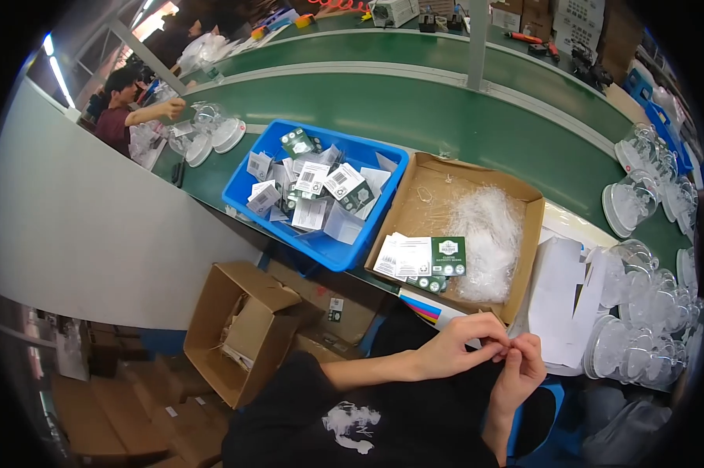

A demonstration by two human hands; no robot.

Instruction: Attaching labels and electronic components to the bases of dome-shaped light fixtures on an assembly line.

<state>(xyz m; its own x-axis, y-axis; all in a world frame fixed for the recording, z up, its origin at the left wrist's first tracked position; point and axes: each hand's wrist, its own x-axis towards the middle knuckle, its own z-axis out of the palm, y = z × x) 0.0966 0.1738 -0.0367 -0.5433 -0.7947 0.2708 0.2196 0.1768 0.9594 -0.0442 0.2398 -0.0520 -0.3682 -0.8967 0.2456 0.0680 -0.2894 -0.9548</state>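
Observation:
My left hand [465, 343] and my right hand [521, 370] meet just past my lap, in front of a shallow cardboard box [414, 183]. Fingers and thumbs of both are pinched together, the fingertips almost touching. Whatever they hold is too small or too hidden to make out; a thin edge shows behind the left fingers. Inside the box, a heap of fine clear plastic strands [485, 242] lies beside several green and white cards [448, 256]. To its left, a blue plastic bin [352, 253] holds many more folded cards [311, 178], some with clear strands or film about them.
Clear domed plastic containers [629, 199] stand along the right, near white sheets [555, 300]. An open carton [211, 343] sits low at left, with a fallen card [336, 310] beside it. Another person [118, 109] works at the far left by more clear containers [211, 129].

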